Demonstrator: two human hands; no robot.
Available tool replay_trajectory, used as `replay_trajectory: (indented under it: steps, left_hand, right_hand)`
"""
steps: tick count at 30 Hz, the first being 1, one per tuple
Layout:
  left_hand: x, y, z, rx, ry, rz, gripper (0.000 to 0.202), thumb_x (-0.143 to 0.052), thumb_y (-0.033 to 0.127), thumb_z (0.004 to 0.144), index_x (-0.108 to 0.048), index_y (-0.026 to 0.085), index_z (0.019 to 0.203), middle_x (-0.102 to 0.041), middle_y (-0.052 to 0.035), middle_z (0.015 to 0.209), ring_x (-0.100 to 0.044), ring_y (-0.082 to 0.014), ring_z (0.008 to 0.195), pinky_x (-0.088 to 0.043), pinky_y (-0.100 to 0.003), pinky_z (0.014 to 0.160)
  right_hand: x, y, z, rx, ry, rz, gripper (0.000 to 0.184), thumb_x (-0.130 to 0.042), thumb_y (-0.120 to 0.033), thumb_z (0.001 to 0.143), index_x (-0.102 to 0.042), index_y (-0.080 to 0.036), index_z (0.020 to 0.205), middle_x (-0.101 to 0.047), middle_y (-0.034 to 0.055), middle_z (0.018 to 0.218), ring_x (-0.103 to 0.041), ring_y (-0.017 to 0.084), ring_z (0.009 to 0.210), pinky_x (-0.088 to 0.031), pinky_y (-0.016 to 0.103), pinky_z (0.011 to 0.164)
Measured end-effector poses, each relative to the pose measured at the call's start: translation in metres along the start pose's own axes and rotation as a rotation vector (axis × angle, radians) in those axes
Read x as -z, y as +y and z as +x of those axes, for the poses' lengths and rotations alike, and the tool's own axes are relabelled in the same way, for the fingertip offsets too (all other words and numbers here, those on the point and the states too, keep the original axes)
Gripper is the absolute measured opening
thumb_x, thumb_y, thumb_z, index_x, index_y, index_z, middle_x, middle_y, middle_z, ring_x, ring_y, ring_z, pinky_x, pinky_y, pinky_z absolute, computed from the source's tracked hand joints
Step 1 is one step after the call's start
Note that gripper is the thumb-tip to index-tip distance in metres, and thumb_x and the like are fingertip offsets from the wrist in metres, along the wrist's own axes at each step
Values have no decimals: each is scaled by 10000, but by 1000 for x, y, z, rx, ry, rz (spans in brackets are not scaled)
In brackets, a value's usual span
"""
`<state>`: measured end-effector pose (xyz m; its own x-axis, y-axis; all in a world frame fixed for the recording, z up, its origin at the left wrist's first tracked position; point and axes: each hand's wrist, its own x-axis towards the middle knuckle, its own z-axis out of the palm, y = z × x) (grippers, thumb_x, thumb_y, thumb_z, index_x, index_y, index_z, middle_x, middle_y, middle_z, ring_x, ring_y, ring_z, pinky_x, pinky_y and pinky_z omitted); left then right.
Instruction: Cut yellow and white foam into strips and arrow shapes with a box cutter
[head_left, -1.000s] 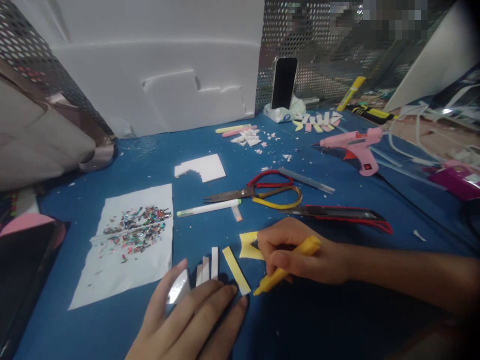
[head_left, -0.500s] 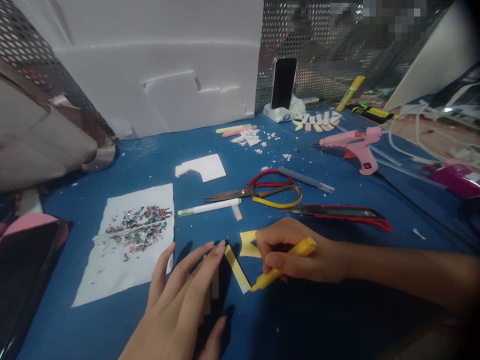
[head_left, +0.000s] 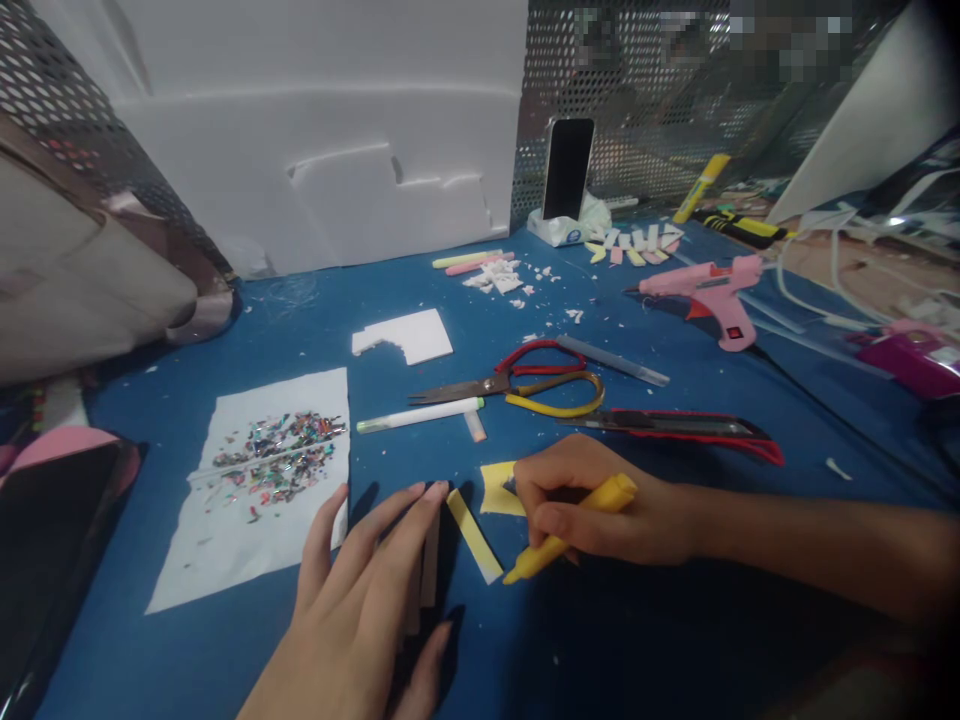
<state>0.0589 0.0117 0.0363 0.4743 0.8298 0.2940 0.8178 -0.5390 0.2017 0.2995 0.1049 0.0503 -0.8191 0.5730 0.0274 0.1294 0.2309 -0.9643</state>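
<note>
My left hand (head_left: 360,600) lies flat on the blue table, fingers stretched out over a few white strips (head_left: 431,565) that are mostly hidden beneath it. Its fingertips reach the top end of a yellow strip (head_left: 474,535). My right hand (head_left: 600,510) comes in from the right and is closed round a yellow marker (head_left: 551,548), whose tip rests beside the lower end of that strip. A small yellow paper piece (head_left: 496,488) lies under the right hand's fingertips.
White paper with glitter bits (head_left: 255,500) lies left of my left hand. Beyond the hands are a white pen (head_left: 420,414), scissors (head_left: 525,380), a box cutter (head_left: 675,428), a pink glue gun (head_left: 712,295), a foam piece (head_left: 405,337) and a propped phone (head_left: 568,168).
My left hand slid forward and turned, so it now covers the white strips that showed a second ago. The right hand with the marker has barely moved.
</note>
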Motion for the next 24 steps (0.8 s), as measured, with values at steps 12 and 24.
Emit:
replay_trajectory:
  steps: [12,24]
  left_hand:
    - [-3,2,1,16,113,-71,581,-432,128,835,-303,156,1400,-590,-82,1258,-485,-206,1212,-142,-503,1152]
    - [-4,3,0,47,138,-56,573,-435,131,855,-315,187,1412,-611,-59,1178,-520,-200,1176,-138,-467,1172]
  right_hand:
    - [1,-1,-2,102,215,-21,443,-404,-349,955,-558,-120,609,-477,-23,516,-449,43,425,-335,172,438]
    - [1,1,-5,117,331,-18,461,-370,-335,975,-545,-132,600,-442,-33,545,-431,40,431,-323,188,432]
